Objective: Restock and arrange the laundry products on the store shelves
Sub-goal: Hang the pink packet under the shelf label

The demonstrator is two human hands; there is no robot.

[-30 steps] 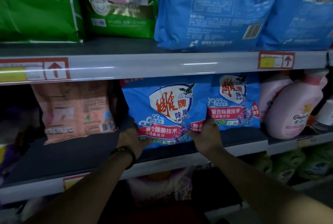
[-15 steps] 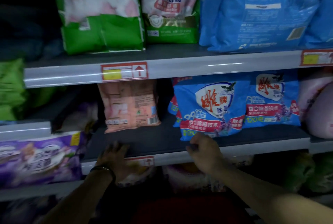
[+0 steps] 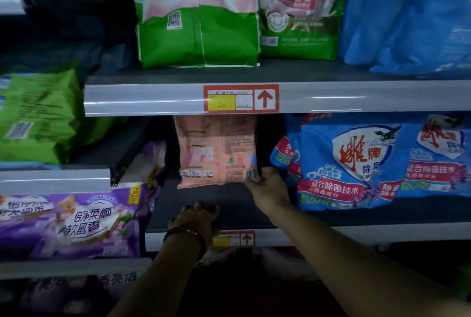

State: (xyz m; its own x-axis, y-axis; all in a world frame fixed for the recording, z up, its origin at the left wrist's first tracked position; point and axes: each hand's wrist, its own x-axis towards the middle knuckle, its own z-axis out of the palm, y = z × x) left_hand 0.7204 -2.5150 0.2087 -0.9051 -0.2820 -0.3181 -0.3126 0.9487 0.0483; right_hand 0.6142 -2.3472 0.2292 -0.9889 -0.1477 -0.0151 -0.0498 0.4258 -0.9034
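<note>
The right hand [image 3: 269, 190] pinches the bottom corner of the pink bag [image 3: 216, 153] standing on the shelf [image 3: 229, 204], and just below it the left hand [image 3: 197, 218] curls over the shelf's front edge.

Dim aisle, light failing toward the bottom and far left. Dark grey shelf boards [image 3: 229, 202] are running across with pale silver front rails [image 3: 153, 100] catching glare streaks. Red-framed price tags [image 3: 240, 98] with up arrows are sitting on the rails. A lower, offset shelf bay [image 3: 54, 180] is adjoining on the left.
</note>
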